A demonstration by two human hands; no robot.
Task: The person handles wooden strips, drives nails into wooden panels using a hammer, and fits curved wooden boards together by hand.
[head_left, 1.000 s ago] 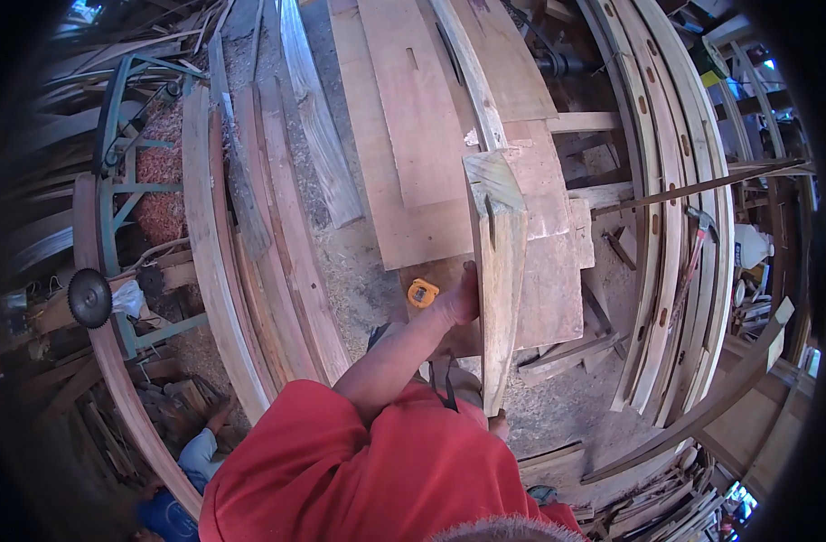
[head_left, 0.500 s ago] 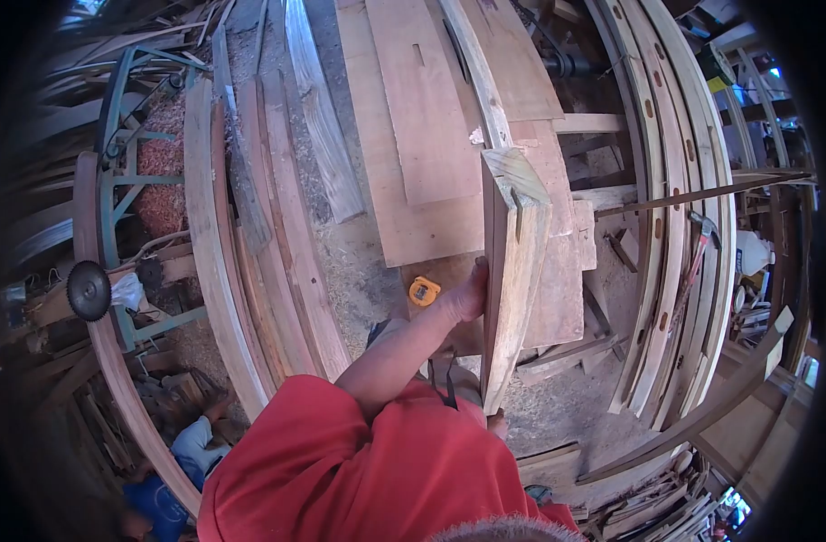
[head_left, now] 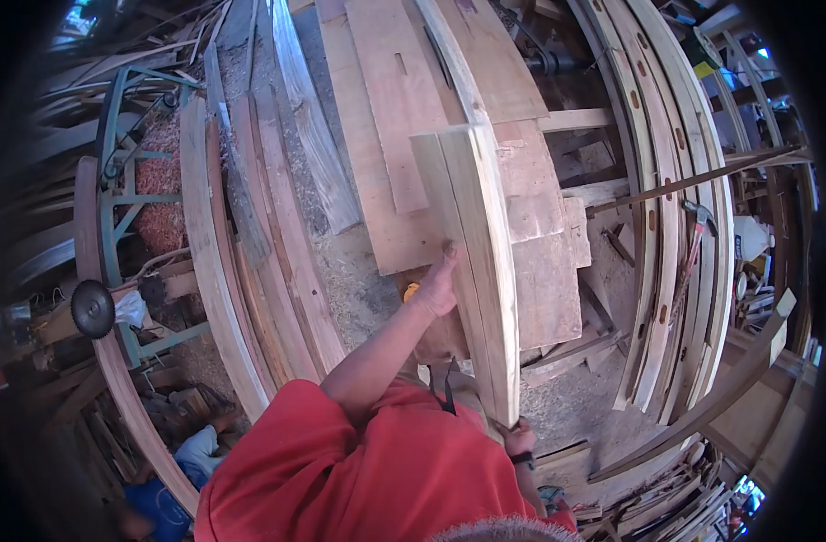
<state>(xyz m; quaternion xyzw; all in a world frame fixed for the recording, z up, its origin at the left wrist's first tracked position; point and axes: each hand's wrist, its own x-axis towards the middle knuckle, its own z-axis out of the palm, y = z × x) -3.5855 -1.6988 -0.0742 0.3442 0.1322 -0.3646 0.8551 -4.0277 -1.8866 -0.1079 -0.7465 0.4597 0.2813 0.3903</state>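
A thick wooden beam [head_left: 490, 280] stands out in front of me, tilted, its far end raised above the boards. My left hand [head_left: 438, 287] grips its left side around the middle, with the thumb up along the face and the other fingers mostly hidden. At the near end, my right hand [head_left: 520, 437] is closed around the beam's lower corner. A yellow tape measure [head_left: 411, 292] lies just left of my left hand, partly covered by it.
Flat plywood boards [head_left: 350, 135] lie ahead on the work surface. Long slotted timbers [head_left: 652, 271] with a hammer [head_left: 698, 226] on them run along the right. More planks [head_left: 282, 244] and a circular saw blade [head_left: 93, 309] are on the left. A person in blue [head_left: 160, 510] is at lower left.
The beam has turned, its far end swinging left and a broad face now showing. My left hand has shifted left with it; my right hand has come into fuller view at the near end.
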